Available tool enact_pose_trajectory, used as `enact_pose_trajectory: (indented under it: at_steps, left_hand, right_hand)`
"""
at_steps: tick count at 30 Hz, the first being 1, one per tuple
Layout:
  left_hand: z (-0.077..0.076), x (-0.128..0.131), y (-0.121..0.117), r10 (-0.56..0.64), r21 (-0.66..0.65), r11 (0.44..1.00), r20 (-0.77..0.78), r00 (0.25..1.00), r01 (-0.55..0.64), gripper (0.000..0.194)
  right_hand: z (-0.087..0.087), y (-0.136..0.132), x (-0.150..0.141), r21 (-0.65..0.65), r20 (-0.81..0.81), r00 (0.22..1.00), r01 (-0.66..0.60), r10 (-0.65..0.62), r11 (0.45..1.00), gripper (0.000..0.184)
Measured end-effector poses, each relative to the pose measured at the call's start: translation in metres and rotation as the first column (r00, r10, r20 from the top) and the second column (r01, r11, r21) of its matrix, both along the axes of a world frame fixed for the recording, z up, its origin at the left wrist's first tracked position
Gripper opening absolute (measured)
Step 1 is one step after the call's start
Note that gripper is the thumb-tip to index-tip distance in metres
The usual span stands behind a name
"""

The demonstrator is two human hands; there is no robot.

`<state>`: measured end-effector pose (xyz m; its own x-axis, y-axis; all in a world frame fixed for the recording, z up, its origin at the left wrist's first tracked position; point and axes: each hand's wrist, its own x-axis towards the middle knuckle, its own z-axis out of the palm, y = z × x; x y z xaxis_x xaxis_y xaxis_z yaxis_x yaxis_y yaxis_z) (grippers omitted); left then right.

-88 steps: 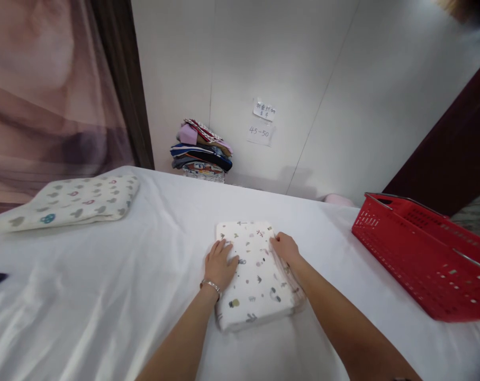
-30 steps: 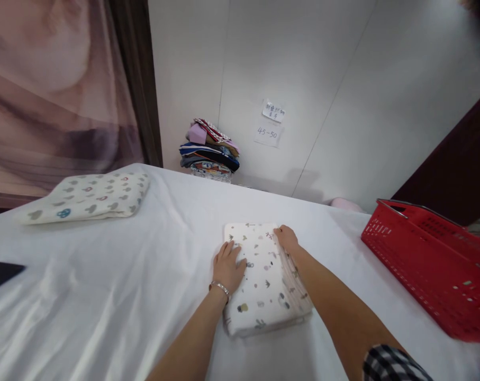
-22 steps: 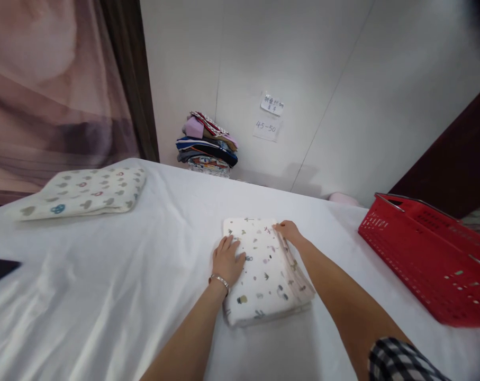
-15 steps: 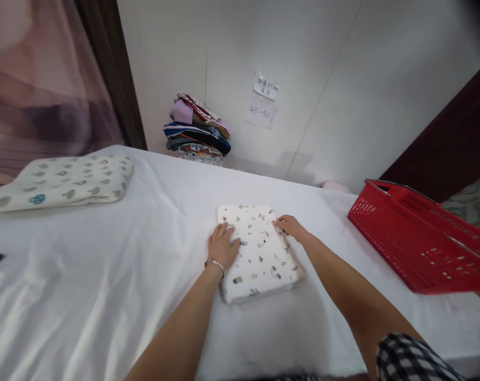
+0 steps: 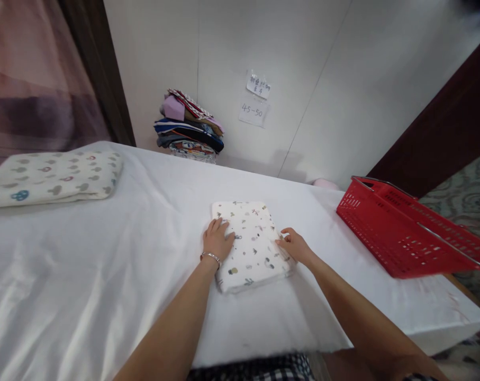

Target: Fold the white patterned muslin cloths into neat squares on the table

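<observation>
A folded white cloth [image 5: 251, 246] with small printed plants and figures lies flat in the middle of the table, long side pointing away from me. My left hand [image 5: 218, 241], with a bracelet at the wrist, rests on its left edge with the fingers stretched out. At the right edge is my right hand [image 5: 293, 246], thumb and index finger apart and the thumb tip touching the cloth's side. I see nothing gripped in it.
A white sheet covers the table [image 5: 156, 222]. Another folded patterned cloth [image 5: 65, 177] lies at the far left. Folded clothes [image 5: 190, 127] are stacked by the wall, below and left of paper notes [image 5: 253, 112]. On the right stands a red basket [image 5: 406, 233].
My right hand has slid nearer along the cloth's right edge and its fingers have come off the pinched side layer. My left hand stays on the left edge. The view has shifted slightly.
</observation>
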<state>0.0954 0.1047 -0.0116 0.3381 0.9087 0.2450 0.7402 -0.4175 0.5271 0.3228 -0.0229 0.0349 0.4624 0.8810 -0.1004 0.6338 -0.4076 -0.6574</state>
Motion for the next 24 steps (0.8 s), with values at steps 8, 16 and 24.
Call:
enact_pose_trajectory:
  at_steps: [8, 16, 24]
  left_hand:
    - [0.002, 0.0, 0.0, 0.0, -0.004, 1.0, -0.007, 1.0, 0.0, 0.041]
    - [0.004, 0.001, 0.001, -0.009, -0.022, 1.0, -0.009, 1.0, 0.009, 0.042]
    - [0.002, 0.0, 0.0, -0.022, -0.003, 1.0, 0.045, 0.999, 0.022, 0.041]
  right_hand:
    - [-0.012, -0.036, -0.016, 0.047, 0.209, 0.974, 0.083, -0.091, 0.995, 0.025]
    - [-0.023, -0.044, -0.014, 0.254, 0.186, 0.974, 0.078, -0.128, 0.964, 0.019]
    - [-0.016, -0.052, -0.026, 0.183, 0.392, 0.9, 0.126, -0.189, 0.975, 0.019]
